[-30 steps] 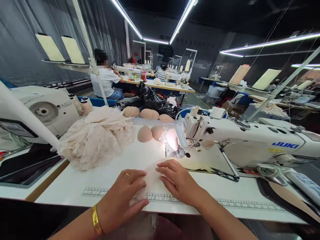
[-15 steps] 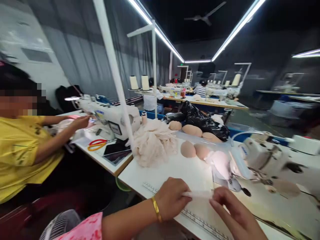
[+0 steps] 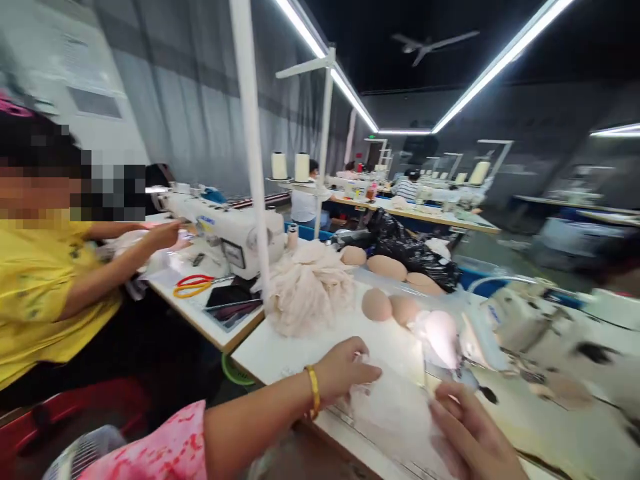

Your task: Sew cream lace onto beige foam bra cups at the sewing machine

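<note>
Left hand [image 3: 345,377] comes into view bare, no glove on it, fingers uncovered right to the tips. At the wrist sits a gold bangle [image 3: 313,401], a smooth, plain band with a bright shine, snug against the arm. Further back, at the bottom edge, there's a short pink sleeve [image 3: 160,443], mottled with paler and deeper pink patches, loose at its hem. The forearm between sleeve and bangle is uncovered. Right hand [image 3: 475,437] shows at the lower right, also bare; it is blurred, and no sleeve shows on that side in this view.
</note>
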`<control>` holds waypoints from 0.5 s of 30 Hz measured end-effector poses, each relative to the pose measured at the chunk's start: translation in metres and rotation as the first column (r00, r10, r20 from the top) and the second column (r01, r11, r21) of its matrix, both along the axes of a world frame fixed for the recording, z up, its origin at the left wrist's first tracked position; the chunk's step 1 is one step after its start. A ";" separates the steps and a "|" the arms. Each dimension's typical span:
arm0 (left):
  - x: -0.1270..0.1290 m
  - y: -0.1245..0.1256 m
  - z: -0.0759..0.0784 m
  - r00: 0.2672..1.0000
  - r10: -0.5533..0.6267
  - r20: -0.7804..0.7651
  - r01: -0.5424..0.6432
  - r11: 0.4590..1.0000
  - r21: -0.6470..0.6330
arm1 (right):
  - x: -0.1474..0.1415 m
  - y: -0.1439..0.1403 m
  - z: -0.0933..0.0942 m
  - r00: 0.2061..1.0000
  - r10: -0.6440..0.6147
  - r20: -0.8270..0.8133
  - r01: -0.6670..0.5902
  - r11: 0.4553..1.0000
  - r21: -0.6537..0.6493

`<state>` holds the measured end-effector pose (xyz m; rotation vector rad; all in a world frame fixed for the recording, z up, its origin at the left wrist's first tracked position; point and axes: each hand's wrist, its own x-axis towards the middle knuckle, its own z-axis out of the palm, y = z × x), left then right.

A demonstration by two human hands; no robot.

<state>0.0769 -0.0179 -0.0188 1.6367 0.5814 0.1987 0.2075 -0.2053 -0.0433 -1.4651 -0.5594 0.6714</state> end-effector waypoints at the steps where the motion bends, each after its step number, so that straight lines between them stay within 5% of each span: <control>1: 0.005 0.008 0.002 0.999 -0.038 -0.019 0.040 0.994 0.105 | 0.003 0.007 0.002 1.000 -0.009 0.016 0.009 1.000 0.002; 3: 0.019 0.028 0.007 0.996 -0.087 -0.021 0.089 0.934 0.346 | 0.018 0.019 0.000 0.996 -0.018 0.091 0.018 1.000 0.007; 7: 0.065 0.065 0.022 0.993 -0.116 -0.017 0.095 0.713 0.694 | 0.056 0.027 -0.015 0.994 0.005 0.110 -0.009 0.999 0.038; 11: 0.116 0.087 0.023 0.994 -0.095 -0.055 0.097 0.535 0.839 | 0.067 0.021 -0.018 0.998 0.052 0.021 -0.054 0.994 0.093; 15: 0.152 0.099 0.008 0.992 -0.098 -0.075 0.113 0.483 0.868 | 0.068 0.017 -0.010 0.997 0.043 -0.066 -0.036 0.994 0.098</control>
